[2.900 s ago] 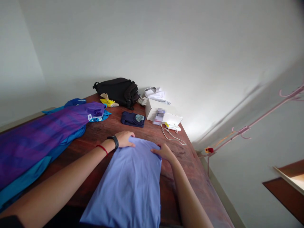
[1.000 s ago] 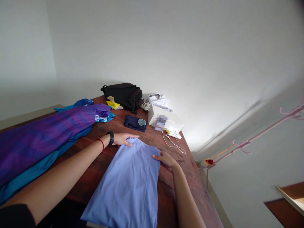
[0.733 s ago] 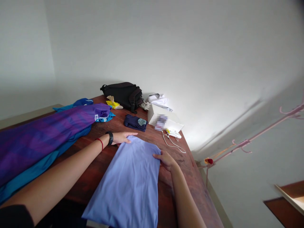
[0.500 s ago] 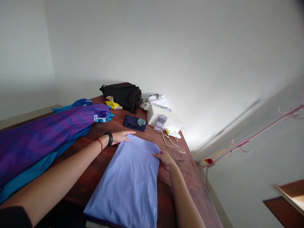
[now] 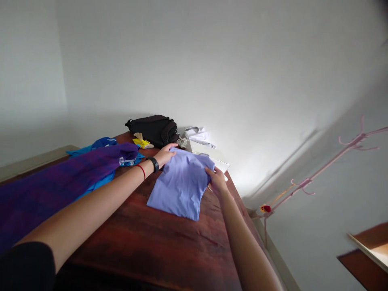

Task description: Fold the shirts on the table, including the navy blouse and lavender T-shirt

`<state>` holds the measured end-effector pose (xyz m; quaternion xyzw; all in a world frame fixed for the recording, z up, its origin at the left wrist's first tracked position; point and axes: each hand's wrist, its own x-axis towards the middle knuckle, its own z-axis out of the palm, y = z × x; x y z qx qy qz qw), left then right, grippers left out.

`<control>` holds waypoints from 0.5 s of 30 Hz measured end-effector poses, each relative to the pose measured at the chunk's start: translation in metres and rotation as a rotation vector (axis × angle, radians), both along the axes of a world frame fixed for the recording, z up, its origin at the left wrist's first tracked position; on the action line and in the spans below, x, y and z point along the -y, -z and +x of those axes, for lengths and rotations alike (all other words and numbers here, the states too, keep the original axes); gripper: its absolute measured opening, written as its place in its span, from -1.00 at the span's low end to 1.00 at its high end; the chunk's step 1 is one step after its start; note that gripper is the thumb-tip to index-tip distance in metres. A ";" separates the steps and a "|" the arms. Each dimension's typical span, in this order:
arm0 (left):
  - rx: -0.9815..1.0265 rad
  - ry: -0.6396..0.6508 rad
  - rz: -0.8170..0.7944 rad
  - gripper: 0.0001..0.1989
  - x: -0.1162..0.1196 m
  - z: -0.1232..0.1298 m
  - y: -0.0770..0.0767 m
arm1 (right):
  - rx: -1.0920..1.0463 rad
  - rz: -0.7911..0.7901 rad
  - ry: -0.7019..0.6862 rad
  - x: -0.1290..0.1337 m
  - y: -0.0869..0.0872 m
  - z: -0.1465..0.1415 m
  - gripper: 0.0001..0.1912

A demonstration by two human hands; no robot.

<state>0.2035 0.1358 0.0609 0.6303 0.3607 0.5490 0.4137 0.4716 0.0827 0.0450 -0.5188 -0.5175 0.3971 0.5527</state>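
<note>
A light lavender-blue piece of clothing (image 5: 182, 182), folded into a rough rectangle, is stretched between my two hands over the dark red wooden table (image 5: 145, 246). My left hand (image 5: 166, 155) pinches its far left corner; a black band and a red string circle that wrist. On the far right corner my right hand (image 5: 217, 180) grips the cloth between thumb and fingers. Its near edge hangs toward the tabletop; whether it touches there I cannot tell. Behind the cloth, a white box (image 5: 209, 151) is partly covered.
Purple cloth (image 5: 69, 173) and bright blue clothing (image 5: 104, 142) lie along the left side. A black bag (image 5: 151, 128), a yellow packet (image 5: 141, 141) and white fabric (image 5: 200, 135) sit at the back by the wall. A pink coat rack (image 5: 321, 169) stands right of the table.
Both hands have moved forward, carrying the lavender-blue clothing away from the table's near edge. It looks shorter now and covers the dark folded item and part of the white box.
</note>
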 end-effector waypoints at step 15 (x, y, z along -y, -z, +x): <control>-0.338 -0.003 -0.082 -0.38 0.263 -0.073 0.135 | 0.343 -0.089 -0.138 0.217 0.106 -0.007 -0.67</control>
